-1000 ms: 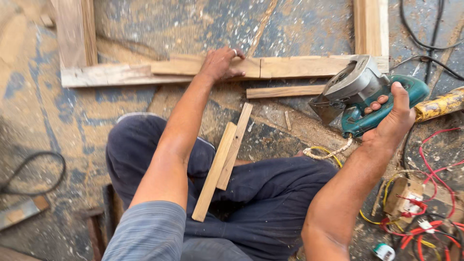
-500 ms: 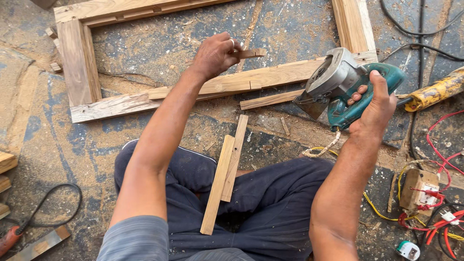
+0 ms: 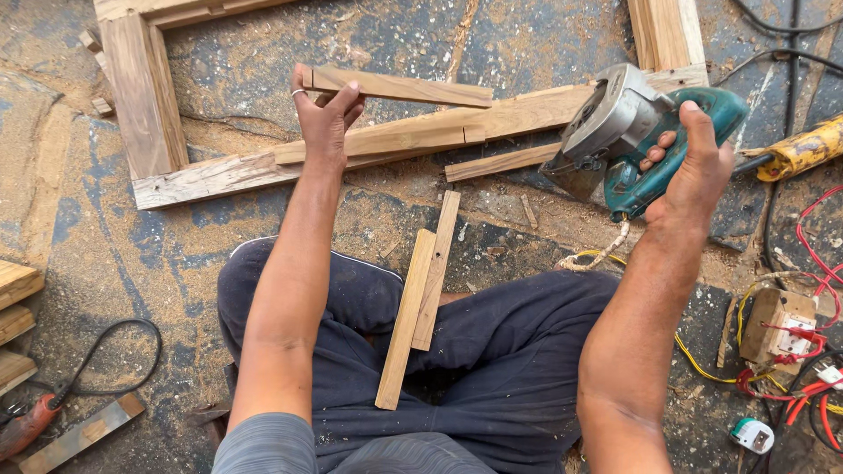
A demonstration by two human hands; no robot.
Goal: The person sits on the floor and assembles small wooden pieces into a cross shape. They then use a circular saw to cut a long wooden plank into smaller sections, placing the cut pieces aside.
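Offcut-clearing step, by the look of it. Left hand (image 3: 323, 118) clamped on thin wood strip (image 3: 399, 86), lifted above frame rail (image 3: 386, 140). Right hand (image 3: 694, 167) clamped on circular saw (image 3: 628, 132) — raised. Next move calls for parking strip clear of blade.

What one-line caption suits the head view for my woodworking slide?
Seated worker's left hand lifts a thin wooden strip while right hand grips a teal handheld circular saw.
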